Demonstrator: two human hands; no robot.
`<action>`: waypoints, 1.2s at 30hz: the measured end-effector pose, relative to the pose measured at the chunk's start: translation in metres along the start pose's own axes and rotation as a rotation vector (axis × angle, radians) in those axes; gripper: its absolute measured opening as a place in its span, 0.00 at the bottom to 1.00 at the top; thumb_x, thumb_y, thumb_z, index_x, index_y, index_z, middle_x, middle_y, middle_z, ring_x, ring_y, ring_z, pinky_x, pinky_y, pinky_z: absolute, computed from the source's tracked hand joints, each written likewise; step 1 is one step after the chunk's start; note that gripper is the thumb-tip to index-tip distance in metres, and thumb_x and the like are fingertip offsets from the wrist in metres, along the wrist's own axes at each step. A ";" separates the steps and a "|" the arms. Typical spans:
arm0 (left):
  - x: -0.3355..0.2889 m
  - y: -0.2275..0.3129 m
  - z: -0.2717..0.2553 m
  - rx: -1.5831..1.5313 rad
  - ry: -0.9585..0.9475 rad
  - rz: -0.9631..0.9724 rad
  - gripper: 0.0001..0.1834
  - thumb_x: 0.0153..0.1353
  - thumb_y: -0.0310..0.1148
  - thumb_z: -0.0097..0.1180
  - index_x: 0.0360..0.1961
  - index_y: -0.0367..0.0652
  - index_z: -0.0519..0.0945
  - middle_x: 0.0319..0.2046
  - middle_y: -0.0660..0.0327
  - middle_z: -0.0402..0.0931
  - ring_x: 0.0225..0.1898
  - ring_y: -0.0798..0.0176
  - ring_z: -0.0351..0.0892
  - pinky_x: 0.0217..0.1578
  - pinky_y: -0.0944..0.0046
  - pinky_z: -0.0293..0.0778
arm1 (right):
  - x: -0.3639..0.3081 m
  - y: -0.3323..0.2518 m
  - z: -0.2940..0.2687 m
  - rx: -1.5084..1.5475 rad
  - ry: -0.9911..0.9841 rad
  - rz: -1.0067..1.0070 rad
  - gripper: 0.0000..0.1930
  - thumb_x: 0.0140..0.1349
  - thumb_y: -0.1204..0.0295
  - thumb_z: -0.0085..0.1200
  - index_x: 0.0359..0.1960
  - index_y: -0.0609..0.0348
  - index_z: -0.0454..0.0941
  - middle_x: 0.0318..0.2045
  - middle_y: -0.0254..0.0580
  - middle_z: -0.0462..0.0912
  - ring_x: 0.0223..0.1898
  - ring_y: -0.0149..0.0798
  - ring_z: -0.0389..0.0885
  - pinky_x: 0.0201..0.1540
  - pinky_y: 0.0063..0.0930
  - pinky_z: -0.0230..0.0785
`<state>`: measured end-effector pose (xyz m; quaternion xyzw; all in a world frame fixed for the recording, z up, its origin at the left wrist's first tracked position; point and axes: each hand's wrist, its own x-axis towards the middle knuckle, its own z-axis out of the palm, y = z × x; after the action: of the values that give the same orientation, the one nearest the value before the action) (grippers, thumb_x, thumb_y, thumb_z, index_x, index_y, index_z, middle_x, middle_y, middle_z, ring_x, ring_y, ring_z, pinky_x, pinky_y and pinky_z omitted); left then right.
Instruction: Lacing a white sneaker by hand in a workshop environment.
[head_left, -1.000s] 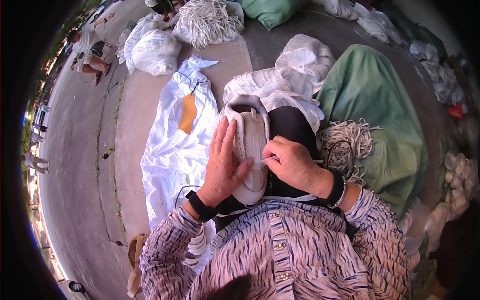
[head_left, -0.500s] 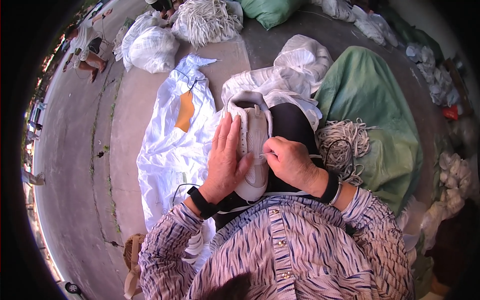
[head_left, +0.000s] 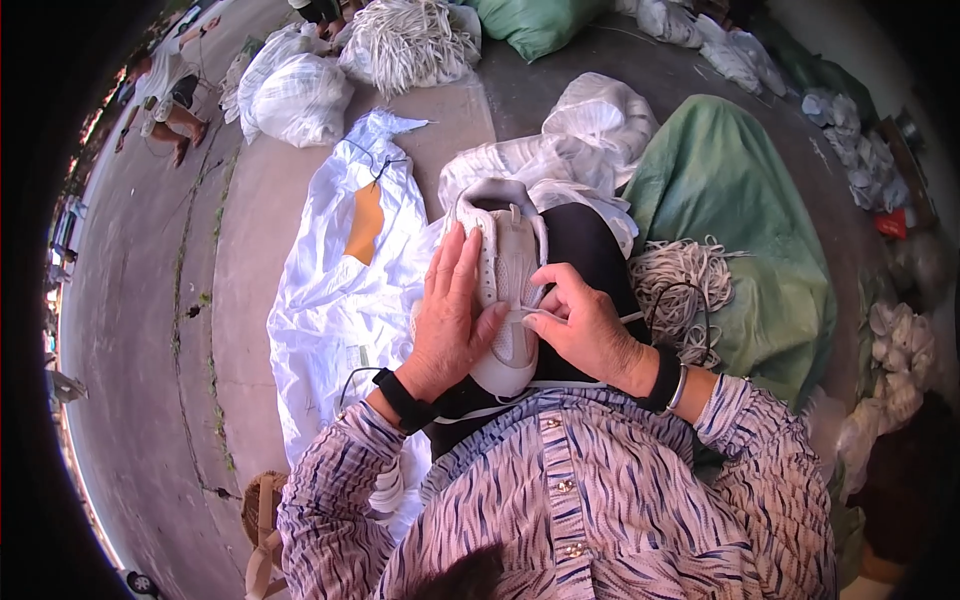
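Note:
A pale grey and white lace-up sneaker [head_left: 514, 345] rests on my dark-clad lap, toe toward me and its collar pointing away. My left hand [head_left: 448, 318] lies along the shoe's left side, fingers stretched out flat and the thumb on the upper. At the shoe's right side, low on the lacing area, my right hand [head_left: 590, 325] pinches a thin white shoelace between thumb and fingers. Most of that lace is hidden by the fingers. Beside my right thigh lies a tangled bundle of off-white laces [head_left: 685, 290].
White sheeting [head_left: 335, 310] with an orange patch [head_left: 365, 225] spreads to my left. Ahead lies a translucent white bag [head_left: 600, 125]; a green sack [head_left: 740, 230] stands at right. Farther off are a lace pile [head_left: 415, 45], more bags and a person [head_left: 165, 90] at the upper left.
My right hand's fingers have opened out from a tight curl, with the index finger now reaching farther up the shoe's side. The left hand stays on the shoe.

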<state>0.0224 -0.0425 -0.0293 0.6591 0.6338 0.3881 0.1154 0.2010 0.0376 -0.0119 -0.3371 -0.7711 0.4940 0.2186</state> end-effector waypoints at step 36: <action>-0.002 -0.005 -0.003 -0.070 -0.003 0.027 0.43 0.51 0.32 0.59 0.66 0.44 0.51 0.66 0.45 0.45 0.66 0.42 0.47 0.64 0.51 0.46 | 0.012 -0.004 0.010 -0.216 0.095 -0.091 0.04 0.54 0.77 0.55 0.28 0.65 0.74 0.20 0.41 0.78 0.20 0.34 0.77 0.23 0.28 0.69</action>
<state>0.0172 -0.0442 -0.0314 0.6637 0.6107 0.4106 0.1339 0.1852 0.0393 -0.0121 -0.3463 -0.8231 0.3811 0.2395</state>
